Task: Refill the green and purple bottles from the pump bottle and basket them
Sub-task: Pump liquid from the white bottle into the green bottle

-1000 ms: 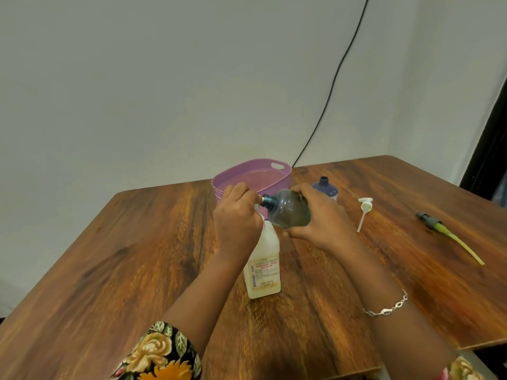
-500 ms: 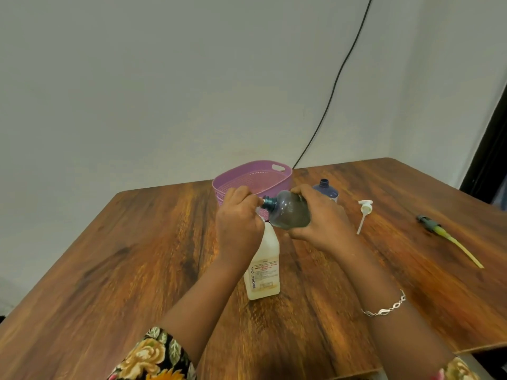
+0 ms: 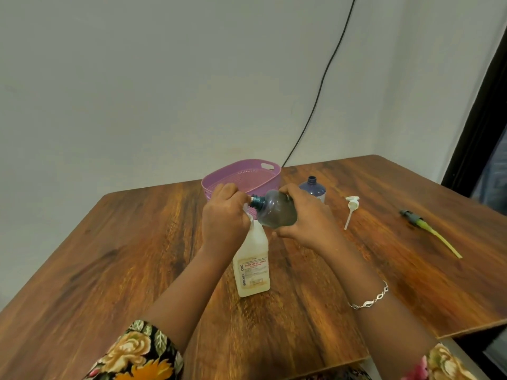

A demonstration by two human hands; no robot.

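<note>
The fingers point(image 3: 229, 189) of the left hand point(image 3: 223, 218) are curled together over the top of the pump bottle point(image 3: 252, 263), hiding most of its head; only a sliver of white shows under the knuckles. The pump bottle stands upright near the middle of the table point(image 3: 109, 256), its label facing the camera. The right hand point(image 3: 308, 218) grips the green bottle point(image 3: 277, 213), fingers wrapped over its far side and thumb beneath. The green bottle is held on its side above the pump bottle's shoulder, its open teal neck pointing left and meeting the left hand's fingertips. Whether liquid is passing cannot be told. Behind the hands sits the basket point(image 3: 270, 178), pale purple. Just to its right the purple bottle point(image 3: 312, 189) stands uncapped. Further right a white pump point(image 3: 351, 207) lies on the wood, and well apart from it a green-stemmed pump point(image 3: 428, 233). A bracelet point(image 3: 370, 298) circles the right wrist. A black cable point(image 3: 323, 78) runs down the wall.
</note>
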